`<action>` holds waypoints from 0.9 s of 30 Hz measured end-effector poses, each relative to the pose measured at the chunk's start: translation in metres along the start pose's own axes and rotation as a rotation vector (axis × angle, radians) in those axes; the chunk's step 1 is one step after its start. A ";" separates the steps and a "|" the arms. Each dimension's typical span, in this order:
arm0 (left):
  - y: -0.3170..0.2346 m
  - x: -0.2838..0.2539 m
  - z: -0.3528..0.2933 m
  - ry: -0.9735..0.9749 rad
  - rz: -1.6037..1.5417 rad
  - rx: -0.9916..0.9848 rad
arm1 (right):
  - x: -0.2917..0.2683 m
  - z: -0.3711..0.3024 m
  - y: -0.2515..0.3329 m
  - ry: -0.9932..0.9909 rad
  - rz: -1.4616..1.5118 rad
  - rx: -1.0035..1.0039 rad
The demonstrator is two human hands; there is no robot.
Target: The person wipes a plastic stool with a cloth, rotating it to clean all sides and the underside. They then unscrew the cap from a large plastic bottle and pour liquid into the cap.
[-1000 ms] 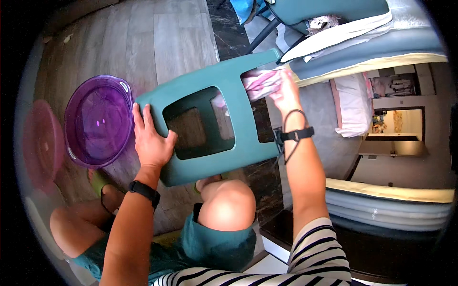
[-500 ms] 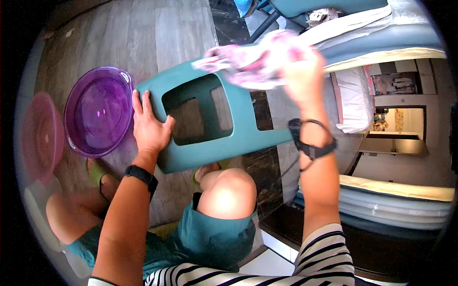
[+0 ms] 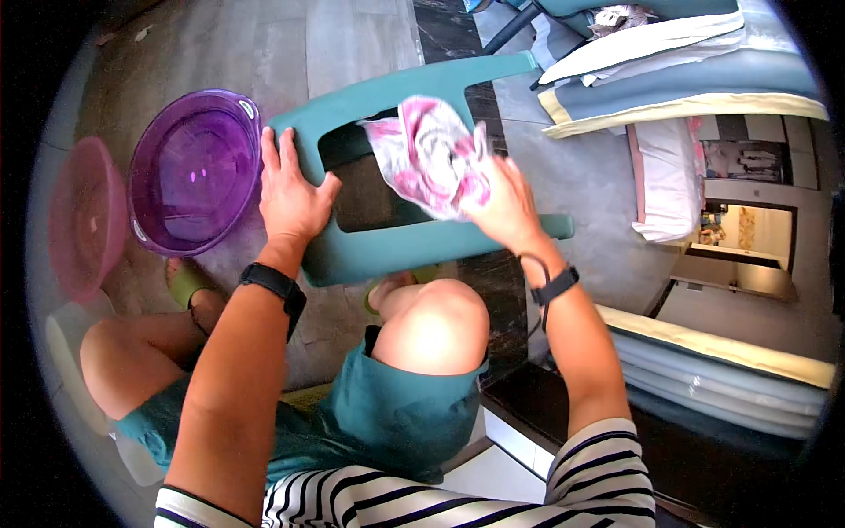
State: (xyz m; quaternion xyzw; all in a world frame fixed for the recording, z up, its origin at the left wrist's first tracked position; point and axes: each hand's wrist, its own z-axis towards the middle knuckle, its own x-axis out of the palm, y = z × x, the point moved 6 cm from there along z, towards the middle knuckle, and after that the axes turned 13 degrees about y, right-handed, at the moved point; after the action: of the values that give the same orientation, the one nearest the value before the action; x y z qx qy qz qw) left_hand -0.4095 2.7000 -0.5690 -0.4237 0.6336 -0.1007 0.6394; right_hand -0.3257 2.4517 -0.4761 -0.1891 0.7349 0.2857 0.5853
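My left hand (image 3: 295, 201) rests flat, fingers splayed, on the left edge of the green plastic frame (image 3: 405, 245), my right hand (image 3: 506, 204) clutches a pink-and-white cloth (image 3: 427, 158) over its opening, and the frame could skid into the purple basin (image 3: 187, 189) if my left hand slips.

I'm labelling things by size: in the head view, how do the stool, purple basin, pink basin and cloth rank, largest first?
1. Stool
2. Purple basin
3. Pink basin and cloth: too alike to rank; the cloth is crumpled and looks nearer.
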 end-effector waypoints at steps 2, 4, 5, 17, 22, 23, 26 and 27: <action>-0.003 0.001 -0.004 0.021 0.001 -0.004 | 0.007 -0.037 -0.008 -0.011 0.125 0.142; -0.005 0.002 -0.008 0.000 0.006 0.054 | -0.002 -0.057 0.005 -0.136 0.178 0.026; -0.007 0.002 -0.009 0.018 -0.013 0.054 | -0.004 -0.064 0.006 -0.138 0.180 0.021; 0.001 0.004 0.018 0.077 0.122 0.143 | 0.006 -0.068 0.005 0.035 -0.096 -0.110; 0.005 0.011 0.018 0.218 0.412 0.333 | 0.014 -0.058 0.006 0.137 -0.092 -0.149; 0.004 0.009 0.017 0.233 0.414 0.361 | 0.015 -0.060 0.006 0.130 -0.121 -0.167; -0.003 0.007 0.007 0.321 0.483 0.507 | 0.017 -0.064 0.007 0.107 -0.158 -0.194; -0.009 0.013 -0.001 0.396 0.544 0.628 | 0.018 -0.065 0.006 0.110 -0.165 -0.203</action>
State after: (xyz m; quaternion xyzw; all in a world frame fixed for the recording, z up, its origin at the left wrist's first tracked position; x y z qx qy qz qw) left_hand -0.4051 2.6856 -0.5721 -0.0001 0.7704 -0.1953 0.6068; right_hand -0.3827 2.4159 -0.4828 -0.3227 0.7152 0.2987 0.5432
